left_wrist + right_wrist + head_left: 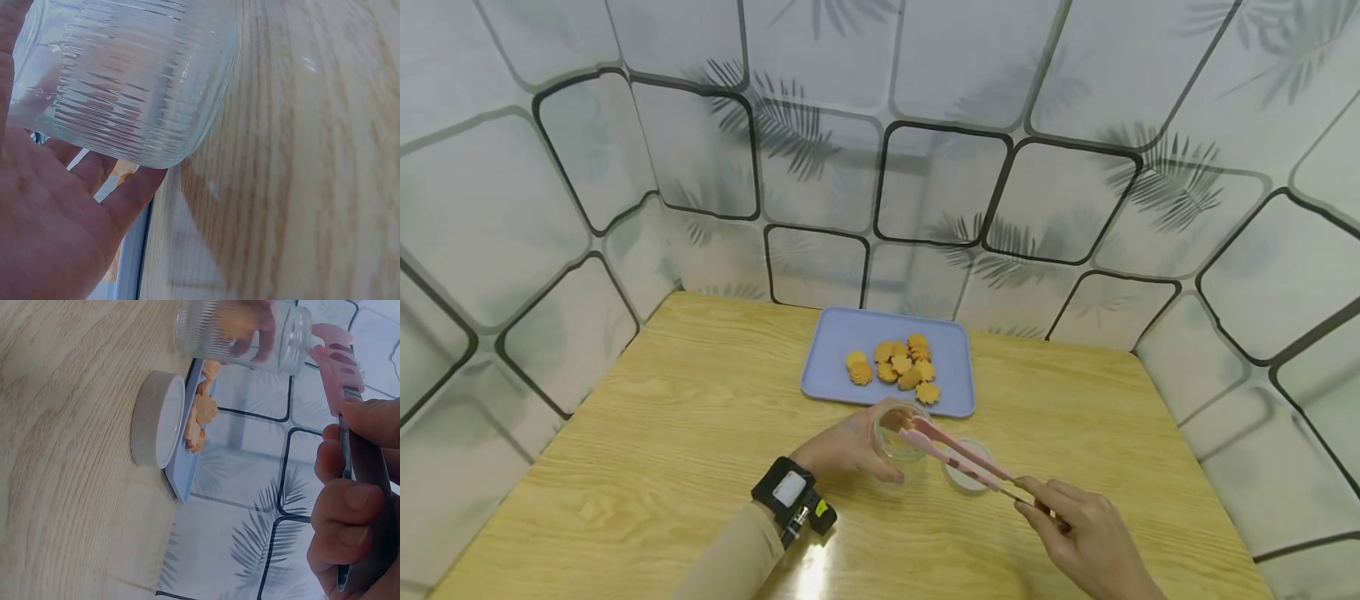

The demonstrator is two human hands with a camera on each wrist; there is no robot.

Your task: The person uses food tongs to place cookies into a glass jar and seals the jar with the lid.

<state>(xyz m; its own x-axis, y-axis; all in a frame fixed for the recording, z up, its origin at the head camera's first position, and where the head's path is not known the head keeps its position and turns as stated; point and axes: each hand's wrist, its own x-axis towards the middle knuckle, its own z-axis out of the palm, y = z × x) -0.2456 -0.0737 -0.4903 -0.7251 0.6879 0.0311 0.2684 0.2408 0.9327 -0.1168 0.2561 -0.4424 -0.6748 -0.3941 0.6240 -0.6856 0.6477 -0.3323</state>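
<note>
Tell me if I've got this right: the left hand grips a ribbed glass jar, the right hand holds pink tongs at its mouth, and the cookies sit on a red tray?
Not quite. The tray is light blue, not red, as the head view shows. The rest holds: the left hand grips the ribbed glass jar, the right hand holds the pink tongs at its mouth, and the cookies sit on the tray.

table [662,433]: wood | walls [940,183]: tiled, leaf print | wristband [790,492]: black, perhaps camera

Jar [897,442]: clear ribbed glass, glossy. Tongs [955,454]: pink tips, look like matt silicone; dark smooth handles. Lid [156,419]: grey, matt, prob. plastic. Tray [831,367]: smooth pale-blue plastic, semi-matt. Table [685,433]: light wood-grain laminate w/ slight sheen. Cookies [898,367]: dry, ridged, matt. Wall [925,125]: glossy printed sheet.
</note>
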